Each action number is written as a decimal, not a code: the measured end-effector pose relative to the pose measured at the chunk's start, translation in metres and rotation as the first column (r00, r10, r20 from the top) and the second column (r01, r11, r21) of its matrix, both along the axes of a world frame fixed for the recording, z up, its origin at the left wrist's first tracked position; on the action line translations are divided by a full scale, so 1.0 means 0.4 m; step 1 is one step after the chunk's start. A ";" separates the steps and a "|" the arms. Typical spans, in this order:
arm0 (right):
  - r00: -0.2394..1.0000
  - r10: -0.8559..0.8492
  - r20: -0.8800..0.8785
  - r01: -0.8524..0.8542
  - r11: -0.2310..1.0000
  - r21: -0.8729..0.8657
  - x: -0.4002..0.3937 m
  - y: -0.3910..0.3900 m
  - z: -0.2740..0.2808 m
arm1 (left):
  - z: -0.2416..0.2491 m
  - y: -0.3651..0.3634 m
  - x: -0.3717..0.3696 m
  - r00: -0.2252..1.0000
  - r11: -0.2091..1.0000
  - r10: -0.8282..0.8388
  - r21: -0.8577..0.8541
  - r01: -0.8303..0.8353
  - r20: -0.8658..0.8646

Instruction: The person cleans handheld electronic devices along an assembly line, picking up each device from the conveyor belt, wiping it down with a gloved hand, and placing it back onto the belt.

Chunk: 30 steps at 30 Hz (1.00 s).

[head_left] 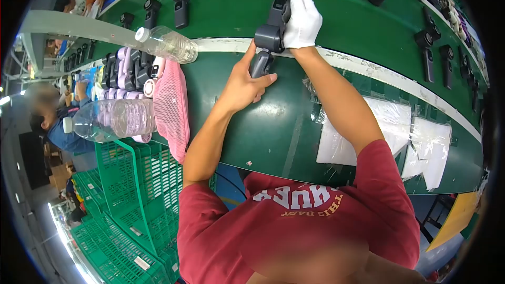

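My left hand (pixel 243 88), bare, is closed round the handle of a dark grey handheld fan (pixel 269 38), with the thumb across its lower end. The index finger reaches up beside the fan's thick round head. In a white glove, my right hand (pixel 303 21) is closed against the side of a second dark grey handheld fan (pixel 278 6), just beyond the first one. This second fan lies over the green belt (pixel 231 13) with its round head pointing away from me; the glove hides part of its handle. The two fans overlap in this view.
More dark fans (pixel 181 8) lie along the belt. A pale rail (pixel 347 61) separates it from my green table (pixel 252 142). Left are clear plastic bottles (pixel 171 43), a pink mesh basket (pixel 172 105) and green crates (pixel 118 179). White wrapped sheets (pixel 368 131) lie right. Another person (pixel 68 126) sits far left.
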State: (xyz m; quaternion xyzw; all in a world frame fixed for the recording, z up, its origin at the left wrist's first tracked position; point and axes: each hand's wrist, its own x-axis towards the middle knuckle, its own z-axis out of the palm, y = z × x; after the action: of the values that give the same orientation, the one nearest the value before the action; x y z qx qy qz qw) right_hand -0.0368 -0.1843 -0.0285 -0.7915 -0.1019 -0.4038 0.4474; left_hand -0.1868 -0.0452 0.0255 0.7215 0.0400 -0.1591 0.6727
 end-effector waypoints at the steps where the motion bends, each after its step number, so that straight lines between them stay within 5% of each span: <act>1: 0.997 -0.067 0.038 0.069 0.997 -0.046 0.007 -0.007 0.000 | 0.000 -0.001 -0.002 1.000 1.000 -0.004 -0.007 0.004 -0.006; 4: 0.958 -0.250 0.140 0.264 0.960 -0.093 0.052 -0.029 0.009 | -0.014 -0.001 0.001 0.999 0.999 0.007 -0.033 -0.006 0.042; 5: 0.903 0.409 -0.127 -0.343 0.868 0.359 0.089 -0.052 -0.023 | -0.017 -0.005 0.001 0.997 0.999 0.017 -0.047 -0.014 0.069; 6: 0.616 0.773 -0.148 -0.301 0.405 0.864 0.118 -0.073 -0.038 | -0.011 -0.015 -0.004 0.987 0.997 0.068 -0.052 -0.061 0.144; 7: 0.201 0.939 0.278 -0.268 -0.221 0.938 0.127 -0.067 -0.065 | -0.016 -0.017 0.006 0.960 0.994 0.098 0.029 -0.110 0.261; 8: -0.140 0.809 0.570 0.138 -0.554 0.821 0.129 -0.059 -0.078 | -0.031 -0.013 0.018 0.919 0.980 0.118 0.103 -0.168 0.375; 9: 0.180 0.949 0.257 0.111 -0.279 0.954 0.062 -0.001 -0.014 | -0.046 -0.010 0.028 0.862 0.958 0.127 0.166 -0.236 0.490; 11: 0.178 0.972 0.150 0.248 -0.192 0.949 -0.055 0.052 0.075 | -0.073 -0.021 0.034 0.772 0.790 0.015 0.466 -0.399 0.636; 13: 0.219 0.909 0.354 0.237 -0.401 0.885 -0.085 0.140 -0.037 | -0.076 -0.060 0.017 0.699 0.751 0.087 0.415 -0.514 0.709; 16: 0.238 0.910 0.339 0.019 -0.353 0.936 -0.149 0.189 -0.071 | -0.058 -0.042 0.011 0.699 0.778 0.108 0.377 -0.502 0.707; 18: 0.282 0.938 0.199 -0.110 -0.175 0.978 -0.159 0.204 -0.089 | -0.058 -0.030 0.023 0.679 0.838 0.183 0.249 -0.486 0.711; 20: 0.337 0.939 -0.061 -0.348 0.185 0.919 -0.188 0.204 -0.093 | -0.047 -0.008 0.032 0.656 0.875 0.258 0.116 -0.470 0.709; 23: 0.463 0.772 -0.436 -0.616 0.633 0.468 -0.220 0.181 -0.050 | 0.008 0.028 0.051 0.651 0.920 0.333 -0.082 -0.383 0.682; 24: 0.203 0.922 -0.329 -0.516 0.386 0.765 -0.209 0.170 -0.025 | 0.026 0.027 0.043 0.672 0.914 0.404 -0.255 -0.315 0.620; 25: 0.007 0.996 -0.094 -0.190 0.093 0.977 -0.198 0.160 -0.003 | 0.040 0.029 0.035 0.703 0.874 0.459 -0.420 -0.246 0.544; 26: -0.053 0.995 0.085 0.170 -0.075 0.983 -0.188 0.149 0.020 | 0.027 0.062 0.030 0.774 0.900 0.366 -0.407 -0.153 0.518; 27: -0.266 0.925 0.270 0.277 -0.195 0.941 -0.136 0.117 -0.016 | 0.000 0.077 0.022 0.817 0.925 0.314 -0.350 -0.148 0.484; 28: -0.089 0.921 0.379 0.335 -0.330 0.882 -0.095 0.172 -0.077 | -0.029 0.090 0.014 0.856 0.946 0.265 -0.293 -0.140 0.445; 29: -0.128 0.833 0.538 0.243 -0.500 0.831 -0.079 0.151 -0.097 | -0.050 0.101 0.013 0.890 0.963 0.218 -0.236 -0.129 0.401; 30: 0.026 0.901 0.433 0.348 -0.414 0.841 -0.116 0.140 -0.012 | -0.077 0.075 0.023 0.794 0.969 0.048 0.165 -0.185 0.606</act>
State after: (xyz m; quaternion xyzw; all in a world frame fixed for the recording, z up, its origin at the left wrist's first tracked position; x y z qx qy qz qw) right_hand -0.0833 -0.1284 -0.0333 -0.0523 0.0430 0.4267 0.9019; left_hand -0.1777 -0.0153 -0.0053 0.7994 -0.1122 0.1233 0.5772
